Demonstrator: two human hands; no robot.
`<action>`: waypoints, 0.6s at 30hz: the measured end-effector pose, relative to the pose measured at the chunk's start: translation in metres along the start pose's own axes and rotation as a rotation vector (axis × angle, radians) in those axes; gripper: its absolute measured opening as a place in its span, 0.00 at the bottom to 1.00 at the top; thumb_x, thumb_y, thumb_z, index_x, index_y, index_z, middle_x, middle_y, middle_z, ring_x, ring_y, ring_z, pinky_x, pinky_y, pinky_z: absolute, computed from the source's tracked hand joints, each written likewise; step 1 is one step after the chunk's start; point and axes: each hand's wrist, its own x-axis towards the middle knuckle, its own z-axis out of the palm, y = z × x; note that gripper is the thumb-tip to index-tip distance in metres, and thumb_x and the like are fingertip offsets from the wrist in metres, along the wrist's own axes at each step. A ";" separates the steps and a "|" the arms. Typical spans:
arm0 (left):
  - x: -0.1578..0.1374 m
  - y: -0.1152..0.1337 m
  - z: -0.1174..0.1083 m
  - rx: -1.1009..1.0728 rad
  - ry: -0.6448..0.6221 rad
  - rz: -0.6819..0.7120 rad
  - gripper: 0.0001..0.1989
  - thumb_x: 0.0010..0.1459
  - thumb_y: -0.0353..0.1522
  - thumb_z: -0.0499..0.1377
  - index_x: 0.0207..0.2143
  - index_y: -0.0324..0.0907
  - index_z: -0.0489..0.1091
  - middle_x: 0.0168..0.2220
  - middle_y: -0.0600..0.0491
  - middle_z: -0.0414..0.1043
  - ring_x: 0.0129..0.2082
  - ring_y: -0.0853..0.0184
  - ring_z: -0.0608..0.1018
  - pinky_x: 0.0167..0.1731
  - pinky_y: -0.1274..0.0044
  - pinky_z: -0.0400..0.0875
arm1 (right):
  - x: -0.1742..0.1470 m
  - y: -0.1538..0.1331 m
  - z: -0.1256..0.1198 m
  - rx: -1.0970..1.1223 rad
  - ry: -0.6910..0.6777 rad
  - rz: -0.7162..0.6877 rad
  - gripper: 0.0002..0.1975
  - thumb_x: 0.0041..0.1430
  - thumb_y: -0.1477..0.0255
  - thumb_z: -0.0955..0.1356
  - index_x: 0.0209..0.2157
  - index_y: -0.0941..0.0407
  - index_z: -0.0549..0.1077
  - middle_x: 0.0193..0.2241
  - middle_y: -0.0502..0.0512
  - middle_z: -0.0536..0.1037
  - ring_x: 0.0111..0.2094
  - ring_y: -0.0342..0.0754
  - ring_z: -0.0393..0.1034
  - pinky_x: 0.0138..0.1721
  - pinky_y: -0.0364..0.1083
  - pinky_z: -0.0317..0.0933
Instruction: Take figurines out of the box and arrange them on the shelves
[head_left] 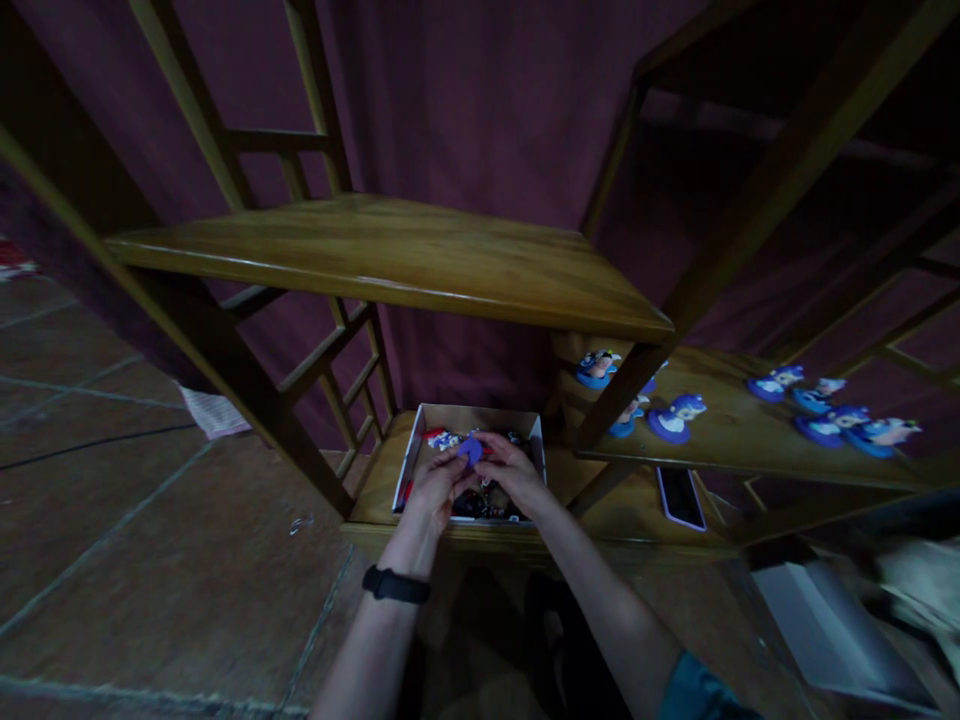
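Observation:
Both my hands meet over an open cardboard box [538,450] on the low shelf. Between them is a small purple round piece [470,450], much like the bases of the figurines on the shelf to the right. My left hand [437,484] pinches it from the left, and a black band circles that wrist. From the right, the fingers of my right hand [514,472] close on its edge. Small red, white and dark items [442,438] lie in the box below, partly hidden by my hands; their kind is hard to make out.
Several figurines on purple and blue bases [675,420] stand on the shelf to the right. A phone-like dark slab with a pale purple rim [681,498] lies lower down. A wooden shelf board [390,255] juts out above my hands. A grey box [832,625] sits at lower right.

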 end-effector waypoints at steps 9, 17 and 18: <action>0.006 0.006 -0.006 -0.070 0.141 0.080 0.12 0.44 0.16 0.57 0.30 0.37 0.71 0.27 0.51 0.74 0.28 0.69 0.77 0.33 0.76 0.75 | 0.017 0.021 -0.022 -0.482 0.191 -0.028 0.17 0.54 0.75 0.59 0.46 0.52 0.69 0.44 0.52 0.73 0.44 0.46 0.66 0.48 0.48 0.59; 0.006 0.023 -0.019 -0.256 0.164 0.002 0.11 0.47 0.15 0.55 0.31 0.36 0.68 0.27 0.51 0.74 0.26 0.70 0.77 0.31 0.78 0.76 | 0.012 0.036 -0.033 -1.361 0.171 0.142 0.20 0.50 0.77 0.62 0.47 0.56 0.69 0.53 0.59 0.66 0.54 0.53 0.55 0.53 0.49 0.48; 0.006 0.024 -0.019 -0.263 0.155 -0.010 0.11 0.47 0.15 0.55 0.31 0.36 0.68 0.27 0.50 0.74 0.27 0.70 0.78 0.30 0.79 0.76 | 0.011 0.035 -0.033 -1.344 0.153 0.156 0.19 0.51 0.77 0.62 0.45 0.55 0.70 0.52 0.58 0.67 0.53 0.52 0.57 0.52 0.48 0.49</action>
